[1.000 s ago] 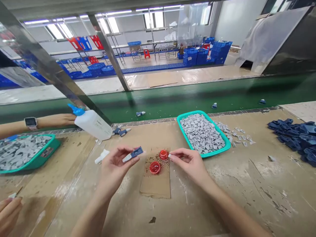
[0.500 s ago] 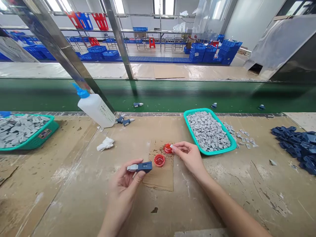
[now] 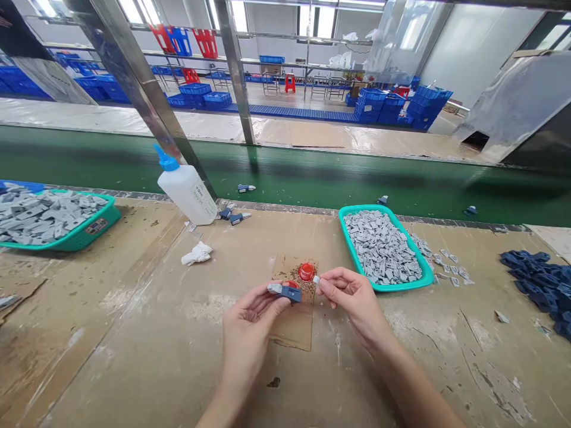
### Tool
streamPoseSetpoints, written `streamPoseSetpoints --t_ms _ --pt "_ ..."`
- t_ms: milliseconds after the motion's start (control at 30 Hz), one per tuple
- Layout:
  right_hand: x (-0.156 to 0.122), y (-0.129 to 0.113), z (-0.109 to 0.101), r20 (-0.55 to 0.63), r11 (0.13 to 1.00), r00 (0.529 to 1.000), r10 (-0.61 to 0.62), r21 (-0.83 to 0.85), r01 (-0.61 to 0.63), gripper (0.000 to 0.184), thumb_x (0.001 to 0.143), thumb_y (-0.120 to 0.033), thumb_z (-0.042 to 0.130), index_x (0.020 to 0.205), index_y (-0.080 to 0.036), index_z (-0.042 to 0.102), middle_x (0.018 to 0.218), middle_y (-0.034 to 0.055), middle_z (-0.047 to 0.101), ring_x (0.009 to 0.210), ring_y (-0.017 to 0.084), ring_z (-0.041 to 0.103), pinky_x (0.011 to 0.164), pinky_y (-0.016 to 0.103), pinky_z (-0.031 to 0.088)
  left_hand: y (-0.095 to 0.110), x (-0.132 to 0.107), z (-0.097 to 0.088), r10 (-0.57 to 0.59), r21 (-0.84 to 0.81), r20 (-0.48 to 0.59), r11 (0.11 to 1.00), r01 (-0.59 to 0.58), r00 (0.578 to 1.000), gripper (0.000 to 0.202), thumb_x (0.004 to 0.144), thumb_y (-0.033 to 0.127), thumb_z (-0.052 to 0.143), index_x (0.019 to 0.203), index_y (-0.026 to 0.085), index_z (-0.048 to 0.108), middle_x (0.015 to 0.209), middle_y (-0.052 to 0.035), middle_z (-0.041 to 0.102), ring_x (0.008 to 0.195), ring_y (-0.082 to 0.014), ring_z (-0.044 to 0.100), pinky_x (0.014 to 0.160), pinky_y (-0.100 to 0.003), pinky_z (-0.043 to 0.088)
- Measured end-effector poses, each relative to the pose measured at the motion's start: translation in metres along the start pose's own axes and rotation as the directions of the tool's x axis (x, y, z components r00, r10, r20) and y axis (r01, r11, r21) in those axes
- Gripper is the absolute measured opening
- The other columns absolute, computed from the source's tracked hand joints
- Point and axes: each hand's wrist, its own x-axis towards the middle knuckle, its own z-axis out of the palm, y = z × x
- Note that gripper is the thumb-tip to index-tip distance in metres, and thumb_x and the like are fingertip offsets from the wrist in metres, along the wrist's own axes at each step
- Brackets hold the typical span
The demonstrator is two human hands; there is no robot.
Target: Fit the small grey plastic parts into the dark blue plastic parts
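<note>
My left hand [image 3: 254,321] pinches a dark blue plastic part with a light grey tip [image 3: 292,293], held level above the cardboard. Between the fingertips of my right hand [image 3: 350,297] is a small light grey plastic piece [image 3: 316,279], a short way right of the blue part and apart from it. Behind them a red cap [image 3: 306,271] sits on a cardboard piece [image 3: 292,330] amid brown specks. A second red cap [image 3: 291,284] is partly hidden by the blue part. Right of these, a teal basket [image 3: 426,274] holds many small grey pieces.
A white bottle with a blue nozzle [image 3: 190,193] stands by a metal post. Crumpled white tissue [image 3: 197,254] lies nearer me. Another teal basket [image 3: 96,227] with grey parts is at left, a dark blue parts pile [image 3: 535,279] at right. A green conveyor [image 3: 303,169] runs behind.
My right hand has drawn the grey piece back from the red cap. My left hand has brought the blue part rightward, partly over the other cap. The view has shifted and tilted slightly.
</note>
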Motion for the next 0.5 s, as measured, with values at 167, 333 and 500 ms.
streamPoseSetpoints --t_ms 167,333,500 --pt "-0.009 -0.011 0.003 0.095 0.999 0.995 -0.003 -0.041 0.007 0.019 0.073 -0.035 0.077 0.079 -0.018 0.071 0.069 0.0026 0.071 0.066 0.013 0.063 0.051 0.02 0.041 0.004 -0.004 0.01 -0.004 -0.002 0.013 1.0 0.004 1.0 0.025 0.067 0.021 0.078 0.092 0.018 0.074 0.094 -0.0061 0.076 0.089 -0.0207 0.071 0.086 -0.029 0.058" --pt "-0.01 -0.015 0.006 0.12 0.998 0.993 0.015 -0.056 -0.008 0.02 0.071 -0.036 0.077 0.075 -0.017 0.071 0.069 0.0027 0.07 0.066 0.015 0.064 0.057 0.024 0.047 0.004 -0.006 0.012 -0.007 0.005 0.002 1.0 0.007 1.0 0.025 0.066 0.02 0.079 0.091 0.019 0.076 0.095 -0.0059 0.076 0.092 -0.0218 0.071 0.087 -0.03 0.058" --pt "-0.011 -0.015 0.006 0.136 0.993 0.989 0.063 -0.104 -0.049 0.025 0.069 -0.04 0.077 0.074 -0.017 0.066 0.069 0.0026 0.069 0.067 0.017 0.064 0.067 0.028 0.049 0.004 -0.008 0.014 0.002 0.049 0.012 0.999 -0.003 1.0 0.024 0.065 0.021 0.079 0.089 0.022 0.077 0.094 -0.0055 0.076 0.091 -0.0242 0.071 0.086 -0.034 0.058"
